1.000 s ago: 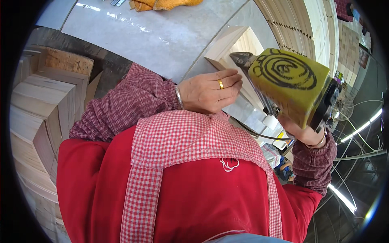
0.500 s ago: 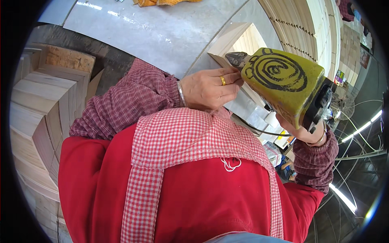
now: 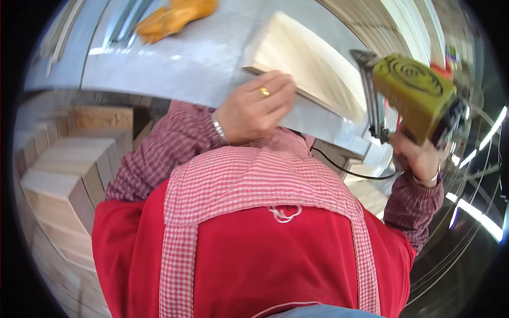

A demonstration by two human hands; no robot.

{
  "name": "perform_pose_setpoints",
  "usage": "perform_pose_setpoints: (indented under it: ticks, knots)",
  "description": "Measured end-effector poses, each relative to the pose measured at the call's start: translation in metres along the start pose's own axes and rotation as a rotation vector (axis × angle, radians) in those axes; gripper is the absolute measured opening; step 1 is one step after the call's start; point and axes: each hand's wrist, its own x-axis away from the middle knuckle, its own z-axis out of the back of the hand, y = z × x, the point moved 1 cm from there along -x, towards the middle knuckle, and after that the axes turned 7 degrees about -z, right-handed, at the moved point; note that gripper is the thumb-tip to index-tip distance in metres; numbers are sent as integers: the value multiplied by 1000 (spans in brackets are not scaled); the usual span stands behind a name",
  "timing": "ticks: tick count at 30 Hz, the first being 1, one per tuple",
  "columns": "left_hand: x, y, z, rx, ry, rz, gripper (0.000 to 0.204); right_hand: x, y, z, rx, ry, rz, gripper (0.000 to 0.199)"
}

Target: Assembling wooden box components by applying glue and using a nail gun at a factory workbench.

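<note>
The left hand (image 3: 253, 108) lies with bent fingers (image 3: 275, 98) on the near edge of a pale wooden frame piece (image 3: 310, 66), which rests flat on the grey table (image 3: 175, 58) just beyond the fingertips. The right hand (image 3: 419, 156) is wrapped around the grip of a yellow-green nail gun (image 3: 416, 95), its dark nose standing beside the wood's right end.

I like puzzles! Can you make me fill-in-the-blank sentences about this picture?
1. The right hand grips a ____ power tool.
2. The left hand rests on a pale ____ piece.
3. The left hand wears a gold ____.
4. The apron is red with ____ straps.

Missing words: yellow; wooden; ring; checked
</note>
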Motion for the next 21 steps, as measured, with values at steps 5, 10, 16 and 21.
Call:
perform_pose_setpoints:
  ticks: [5, 10, 16, 21]
  knots:
    - [-33, -11, 3, 32, -273, 29, 36, -9, 87, 33, -14, 310, -307, 20]
    - [-77, -34, -22, -29, -590, -5, 63, -24, 198, 46, 76, 455, -499, 22]
    - [-93, -46, -32, -36, -882, 32, 81, -53, 310, 43, 494, 551, -578, 34]
    - [-107, -33, -13, -27, -685, -102, 82, -52, 334, 55, 488, 574, -792, 44]
